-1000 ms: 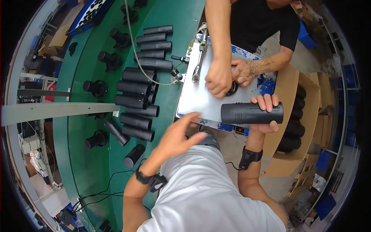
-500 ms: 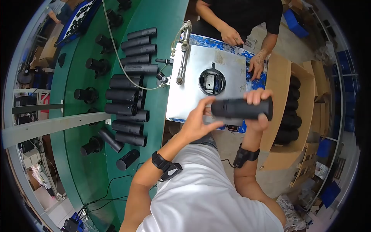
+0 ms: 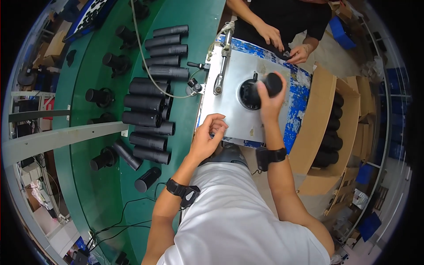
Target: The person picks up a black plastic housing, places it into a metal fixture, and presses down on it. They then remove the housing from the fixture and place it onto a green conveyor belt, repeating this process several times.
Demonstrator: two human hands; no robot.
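My right hand (image 3: 271, 102) is closed around a black cylinder (image 3: 274, 84), one capped end turned up toward me. The cylinder stands tilted at the right of a round black ring fixture (image 3: 248, 98) on a metal plate (image 3: 236, 121); its lower end is hidden, so whether it sits in the ring I cannot tell. By the plate's near left edge, my left hand (image 3: 209, 136) is empty, its fingers loosely curled and the thumb apart. A pneumatic clamp arm (image 3: 224, 57) rises between the ring and the green bench.
Several black cylinders (image 3: 143, 103) lie in rows on the green bench (image 3: 185, 128), left of the plate. To the right, a cardboard box (image 3: 320, 119) holds more cylinders. Across the plate a co-worker's hands (image 3: 299, 54) handle something small. A grey metal bar (image 3: 66, 136) crosses at left.
The cylinder went from lying level between both hands to upended by the ring, carried forward and left by my right hand. My left hand let go and drew back left. The co-worker's hands came together.
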